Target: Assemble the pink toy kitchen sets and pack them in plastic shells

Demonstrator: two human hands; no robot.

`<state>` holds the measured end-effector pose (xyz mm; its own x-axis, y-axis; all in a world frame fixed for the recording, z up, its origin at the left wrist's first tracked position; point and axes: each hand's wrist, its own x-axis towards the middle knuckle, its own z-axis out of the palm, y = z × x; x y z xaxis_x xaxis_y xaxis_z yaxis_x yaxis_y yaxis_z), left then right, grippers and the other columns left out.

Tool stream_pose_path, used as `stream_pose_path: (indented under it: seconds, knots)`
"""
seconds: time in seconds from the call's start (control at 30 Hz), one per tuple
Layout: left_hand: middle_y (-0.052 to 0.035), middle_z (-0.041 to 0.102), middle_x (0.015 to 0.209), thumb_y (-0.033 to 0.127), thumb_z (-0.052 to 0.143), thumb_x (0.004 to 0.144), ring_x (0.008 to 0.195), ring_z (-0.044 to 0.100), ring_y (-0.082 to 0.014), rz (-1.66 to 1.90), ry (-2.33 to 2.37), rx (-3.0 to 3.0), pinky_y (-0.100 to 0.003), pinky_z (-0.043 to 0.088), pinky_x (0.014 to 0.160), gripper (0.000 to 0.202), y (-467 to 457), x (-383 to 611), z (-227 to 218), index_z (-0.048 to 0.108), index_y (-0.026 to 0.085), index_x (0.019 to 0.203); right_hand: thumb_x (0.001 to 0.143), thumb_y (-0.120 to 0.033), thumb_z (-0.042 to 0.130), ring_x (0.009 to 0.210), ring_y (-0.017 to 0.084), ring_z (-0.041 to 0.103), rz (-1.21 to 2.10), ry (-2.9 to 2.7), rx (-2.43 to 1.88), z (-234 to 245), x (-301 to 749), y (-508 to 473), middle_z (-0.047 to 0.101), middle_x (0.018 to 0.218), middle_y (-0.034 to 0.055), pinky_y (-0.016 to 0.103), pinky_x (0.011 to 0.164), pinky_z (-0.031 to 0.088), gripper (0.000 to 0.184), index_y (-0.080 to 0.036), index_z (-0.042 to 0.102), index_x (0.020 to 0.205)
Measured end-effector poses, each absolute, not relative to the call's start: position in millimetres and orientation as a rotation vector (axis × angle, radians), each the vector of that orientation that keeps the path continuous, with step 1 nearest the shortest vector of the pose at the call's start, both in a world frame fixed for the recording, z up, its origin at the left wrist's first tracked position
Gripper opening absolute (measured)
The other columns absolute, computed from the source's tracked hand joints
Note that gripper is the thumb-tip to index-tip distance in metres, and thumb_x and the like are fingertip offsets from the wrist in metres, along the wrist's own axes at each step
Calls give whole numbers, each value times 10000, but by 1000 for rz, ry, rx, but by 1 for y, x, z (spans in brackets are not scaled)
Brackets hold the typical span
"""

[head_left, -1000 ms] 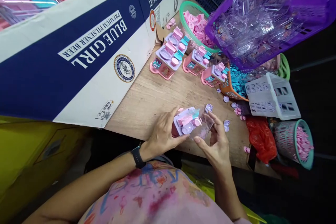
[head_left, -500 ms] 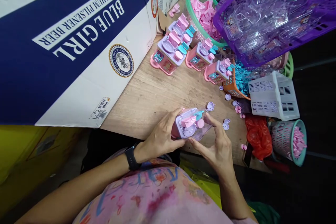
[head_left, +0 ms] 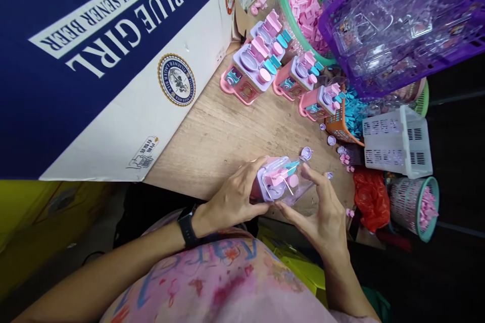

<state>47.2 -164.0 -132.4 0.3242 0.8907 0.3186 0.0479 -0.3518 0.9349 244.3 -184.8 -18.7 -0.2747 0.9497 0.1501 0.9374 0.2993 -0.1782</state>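
My left hand (head_left: 235, 192) is closed around the pink base of a small toy kitchen set (head_left: 276, 177), which has a lilac top with pink, teal and round pink parts. A clear plastic cover (head_left: 301, 193) sits over that top, and my right hand (head_left: 322, 207) grips it between thumb and fingers from the right. Part of the base is hidden behind my left fingers. Just beyond my right fingers, a small lilac pot (head_left: 306, 153) lies on the wooden table (head_left: 212, 146).
Several toy kitchen sets (head_left: 250, 70) stand at the back. A large beer carton (head_left: 113, 81) borders the left. To the right are a green basket (head_left: 284, 5) of pink parts, a purple basket (head_left: 356, 83) of clear covers, a white basket (head_left: 397, 144) and a red bag (head_left: 373, 197).
The clear cover now reaches further over the toy's lilac top. Both hands and the toy appear slightly further right as the view shifts. My grips stay the same.
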Motion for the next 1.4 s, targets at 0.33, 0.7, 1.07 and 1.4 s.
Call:
stream_pose_path:
  seconds: [0.33,0.7,1.07,1.4]
  knots:
    - [-137,502,1563,228,822,810,1458,497,-278,1154,844,1666,-462,462,1208,993,-163,48,-130,205,258,1588,865,-520,776,1245,338,638,34,-2416,-1771,-15,240,-186,640,1332,143,719,1193,317,772,-245,430,1497]
    - [-137,420,1620,332,699,894,1499,429,-290,984,647,1373,-524,361,1257,826,-156,40,-115,243,255,1578,865,-464,778,1239,346,637,35,-2399,-1732,-23,236,-192,626,1339,150,725,1175,346,777,-240,419,1517]
    - [-103,625,1320,446,655,924,1273,588,-265,1004,977,1079,-493,438,1129,438,-166,60,-92,460,250,1264,932,-679,603,1195,299,693,875,-1891,-1879,-8,255,-171,717,1277,134,492,1067,539,649,-244,571,1413]
    - [-134,649,1311,446,676,874,1286,606,-305,927,957,1077,-511,481,1073,519,-167,60,-95,414,237,1269,930,-736,482,615,206,665,1821,-637,-2159,-33,218,-108,747,755,102,298,578,545,618,-170,706,825]
